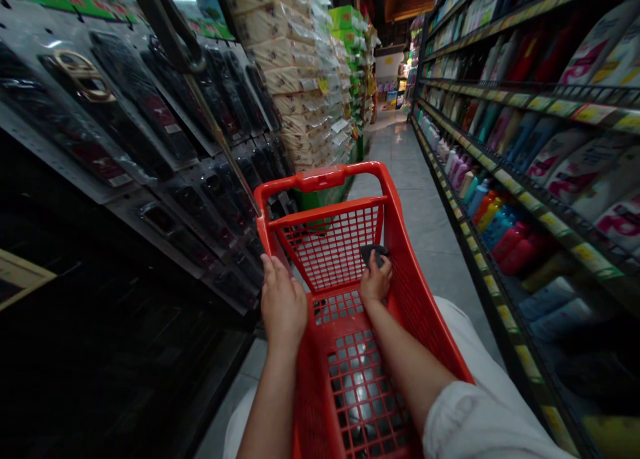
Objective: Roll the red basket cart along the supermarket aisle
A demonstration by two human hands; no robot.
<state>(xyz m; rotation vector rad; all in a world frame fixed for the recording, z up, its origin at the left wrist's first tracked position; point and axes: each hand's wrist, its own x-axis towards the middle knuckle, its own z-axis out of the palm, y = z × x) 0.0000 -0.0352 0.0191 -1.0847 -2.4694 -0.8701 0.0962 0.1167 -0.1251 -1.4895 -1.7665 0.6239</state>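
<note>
Cart (320, 177), red mesh, fills the centre; left hand (283, 304) lies flat on its rim at 9 o'clock, fingers pressed together; right hand (375, 282) reaches inside, fingertips pinching a dark item (374, 251) against the front mesh at 1 o'clock; bottles (500, 232) line shelves at 3 o'clock.

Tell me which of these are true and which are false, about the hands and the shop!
1. The basket is red. True.
2. The right hand is inside the basket, holding a small dark thing. True.
3. The left hand holds a bottle. False: it lies on the basket's left rim, holding nothing else.
4. The bottles stand on the left side of the aisle. False: the bottles are on the right; dark packs hang on the left.
</note>
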